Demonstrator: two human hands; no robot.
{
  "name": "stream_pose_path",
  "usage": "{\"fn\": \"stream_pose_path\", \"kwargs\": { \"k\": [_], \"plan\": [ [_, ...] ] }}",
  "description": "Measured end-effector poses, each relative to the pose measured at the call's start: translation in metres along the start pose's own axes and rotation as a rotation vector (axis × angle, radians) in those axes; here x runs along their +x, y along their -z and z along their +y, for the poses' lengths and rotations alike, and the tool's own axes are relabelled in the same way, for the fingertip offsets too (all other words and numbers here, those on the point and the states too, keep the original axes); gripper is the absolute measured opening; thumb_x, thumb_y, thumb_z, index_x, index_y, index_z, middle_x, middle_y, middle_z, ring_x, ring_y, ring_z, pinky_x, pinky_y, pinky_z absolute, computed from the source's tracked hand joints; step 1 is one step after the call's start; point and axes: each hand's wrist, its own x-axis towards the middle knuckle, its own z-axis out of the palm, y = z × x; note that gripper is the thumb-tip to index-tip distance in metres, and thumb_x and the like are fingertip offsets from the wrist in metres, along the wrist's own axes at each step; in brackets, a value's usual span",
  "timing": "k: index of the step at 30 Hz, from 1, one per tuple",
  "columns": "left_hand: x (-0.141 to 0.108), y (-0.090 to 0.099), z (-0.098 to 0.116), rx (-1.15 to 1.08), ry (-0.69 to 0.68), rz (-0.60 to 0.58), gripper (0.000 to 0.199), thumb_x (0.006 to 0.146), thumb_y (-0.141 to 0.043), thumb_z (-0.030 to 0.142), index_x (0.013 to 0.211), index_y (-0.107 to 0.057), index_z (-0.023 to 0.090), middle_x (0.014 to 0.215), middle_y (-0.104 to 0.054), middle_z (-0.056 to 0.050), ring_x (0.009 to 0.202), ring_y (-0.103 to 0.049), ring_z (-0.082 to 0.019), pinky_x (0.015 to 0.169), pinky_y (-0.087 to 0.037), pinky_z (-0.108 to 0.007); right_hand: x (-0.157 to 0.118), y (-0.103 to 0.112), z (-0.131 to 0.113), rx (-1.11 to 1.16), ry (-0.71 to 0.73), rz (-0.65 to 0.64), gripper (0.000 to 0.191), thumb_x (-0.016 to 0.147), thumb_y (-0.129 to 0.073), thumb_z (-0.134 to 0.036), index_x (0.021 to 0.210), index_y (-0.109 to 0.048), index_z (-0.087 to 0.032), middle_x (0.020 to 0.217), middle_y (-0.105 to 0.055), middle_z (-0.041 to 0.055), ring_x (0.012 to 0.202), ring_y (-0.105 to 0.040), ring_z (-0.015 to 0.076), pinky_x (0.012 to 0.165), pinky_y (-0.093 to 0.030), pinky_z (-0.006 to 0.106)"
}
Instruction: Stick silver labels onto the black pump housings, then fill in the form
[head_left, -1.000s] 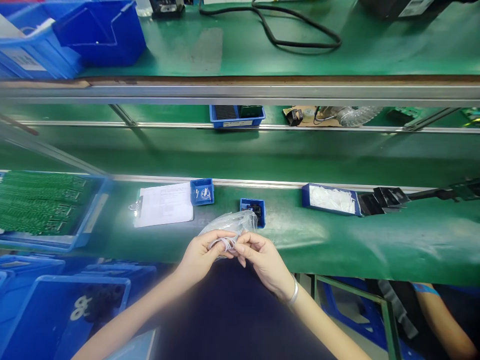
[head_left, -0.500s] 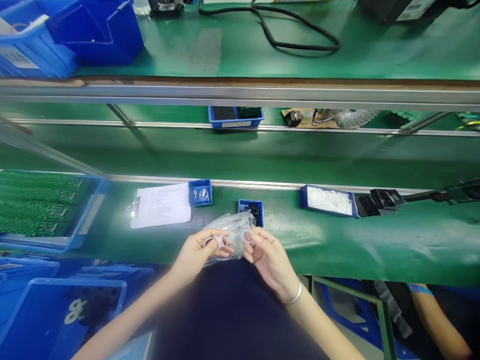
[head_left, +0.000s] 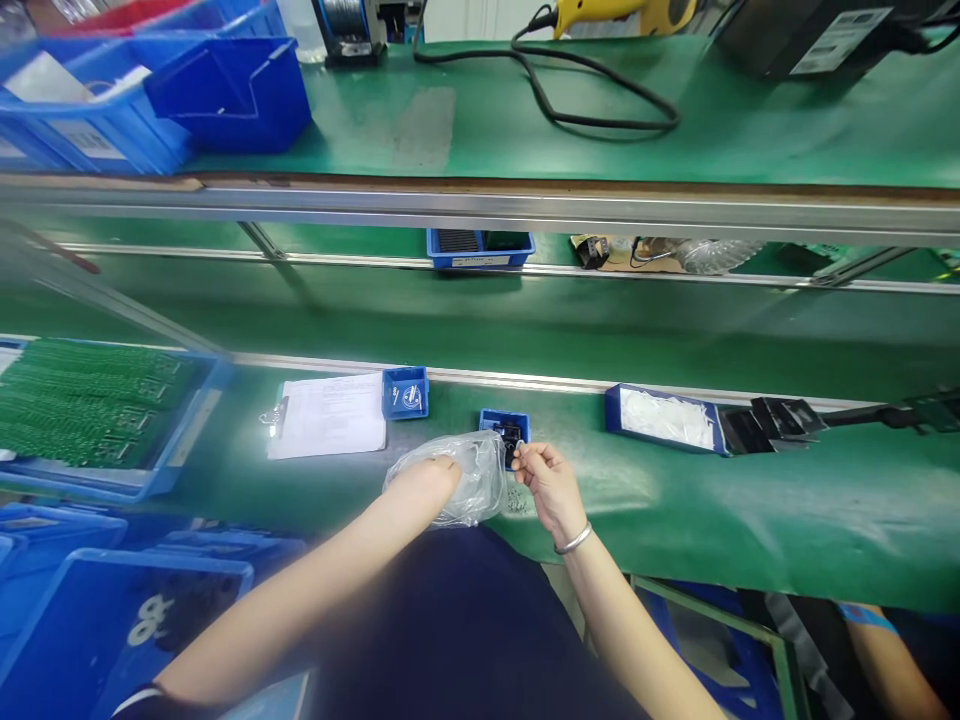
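Note:
A clear plastic bag (head_left: pixel 484 490) lies on the green bench in front of me. My left hand (head_left: pixel 431 485) reaches into it, with its fingers hidden, so what they hold does not show. At the bag's right edge, my right hand (head_left: pixel 551 485) is closed in a pinch on what looks like the bag's rim. Just behind the bag stands a small blue bin (head_left: pixel 491 418) with dark parts in it. Small dark specks (head_left: pixel 516 500) are scattered on the bench between the bag and my right hand.
A clipboard with paper (head_left: pixel 326 415) and another small blue bin (head_left: pixel 405 393) sit left of the bag. Green circuit boards (head_left: pixel 97 400) fill a tray at far left. To the right is a box of white pieces (head_left: pixel 664 418). A shelf edge (head_left: pixel 480 208) crosses above; a co-worker's arm (head_left: pixel 892 650) shows lower right.
My left hand, which held white rings, has moved into the bag. My right hand held a white ring and has shifted right to the bag's edge. The view has tilted up slightly.

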Motion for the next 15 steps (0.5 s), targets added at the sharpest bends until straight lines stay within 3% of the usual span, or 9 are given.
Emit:
{"fn": "stream_pose_path", "kwargs": {
  "k": [5,8,11,15],
  "plan": [
    [0.006,-0.005,-0.010,0.083,0.052,0.017,0.036,0.077,-0.041,0.000,0.100,-0.067,0.009,0.112,-0.064,-0.021,0.098,-0.064,-0.033,0.088,-0.047,-0.041,0.000,0.007,0.023,-0.035,-0.036,0.004,0.035,0.068,-0.080,-0.044,0.078,-0.061,-0.016,0.066,-0.065,0.0019,0.049,-0.054,0.0105,0.045,-0.042,0.023],
    [-0.004,0.003,-0.021,0.114,0.053,0.028,0.033,0.079,-0.040,0.001,0.093,-0.067,0.011,0.122,-0.061,-0.019,0.104,-0.062,-0.031,0.090,-0.046,-0.040,0.006,0.011,0.035,-0.063,-0.040,0.032,0.038,0.064,-0.081,-0.043,0.079,-0.059,-0.016,0.063,-0.064,0.0009,0.049,-0.056,0.0118,0.044,-0.042,0.023],
    [-0.016,0.005,-0.027,0.125,0.026,0.021,0.029,0.087,-0.039,0.010,0.083,-0.068,0.013,0.119,-0.063,-0.019,0.102,-0.063,-0.030,0.089,-0.047,-0.039,0.020,0.015,0.046,-0.104,-0.044,0.077,0.043,0.059,-0.084,-0.043,0.082,-0.057,-0.017,0.059,-0.061,-0.0019,0.049,-0.057,0.0135,0.043,-0.042,0.023],
    [-0.033,-0.002,-0.017,0.140,-0.025,0.024,0.028,0.092,-0.047,0.030,0.104,-0.068,0.014,0.116,-0.066,-0.017,0.106,-0.062,-0.031,0.095,-0.046,-0.042,0.039,0.016,0.047,-0.209,-0.060,0.109,0.037,0.069,-0.081,-0.039,0.084,-0.056,-0.016,0.059,-0.058,-0.0034,0.053,-0.059,0.0140,0.045,-0.044,0.022]
  ]
}}
